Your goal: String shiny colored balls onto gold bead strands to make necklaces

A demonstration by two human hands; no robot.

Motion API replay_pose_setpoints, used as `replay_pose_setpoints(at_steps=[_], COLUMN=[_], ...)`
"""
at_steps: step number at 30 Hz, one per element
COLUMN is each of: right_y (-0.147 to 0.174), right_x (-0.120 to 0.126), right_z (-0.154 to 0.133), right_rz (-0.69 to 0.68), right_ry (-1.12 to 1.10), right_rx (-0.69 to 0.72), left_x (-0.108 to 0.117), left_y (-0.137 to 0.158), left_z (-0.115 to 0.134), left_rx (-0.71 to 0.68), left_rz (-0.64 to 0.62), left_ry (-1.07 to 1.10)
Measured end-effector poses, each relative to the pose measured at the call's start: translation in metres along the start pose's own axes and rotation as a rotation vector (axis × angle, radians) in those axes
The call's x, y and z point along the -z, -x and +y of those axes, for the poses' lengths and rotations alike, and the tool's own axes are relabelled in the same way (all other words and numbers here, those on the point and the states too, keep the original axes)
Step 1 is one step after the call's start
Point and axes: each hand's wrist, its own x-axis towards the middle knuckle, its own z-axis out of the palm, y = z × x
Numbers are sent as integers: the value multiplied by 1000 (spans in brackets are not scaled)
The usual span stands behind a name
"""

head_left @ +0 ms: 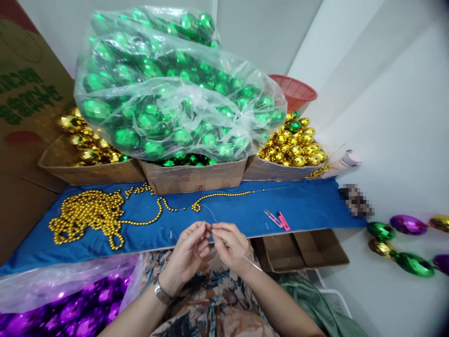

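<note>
My right hand [233,245] pinches a long thin metal needle [242,255], which slants down to the right across the palm side. Close beside it, my left hand [189,248] has its thumb and forefinger pressed together near the needle's upper end. What sits between those left fingertips is too small to make out. A pale thread [212,213] curves from the beads down to my fingertips. Behind the hands, a string of gold beads [224,194] lies on the blue cloth [242,213]. It loops back beside a larger heap of gold bead strings [87,215] at the left.
Pink thread snips [272,218] and a pink cutter-like piece [283,221] lie to the right. Cardboard boxes [196,178] line the back, with a bag of green ornaments [175,103] on top. Purple ornaments [80,304] fill a bag at lower left. An open carton [322,250] stands below the table.
</note>
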Motion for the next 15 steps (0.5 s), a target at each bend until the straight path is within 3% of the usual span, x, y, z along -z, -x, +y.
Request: replay_pose_setpoints(at_steps=[15], right_y=[-7], right_x=[0], right_z=[-1], right_rz=[-100], right_ry=[-37], right_rx=[-30], left_x=[-10], left_y=[-7], left_z=[4], left_rx=[-61], left_rz=[-19], left_ry=[-97])
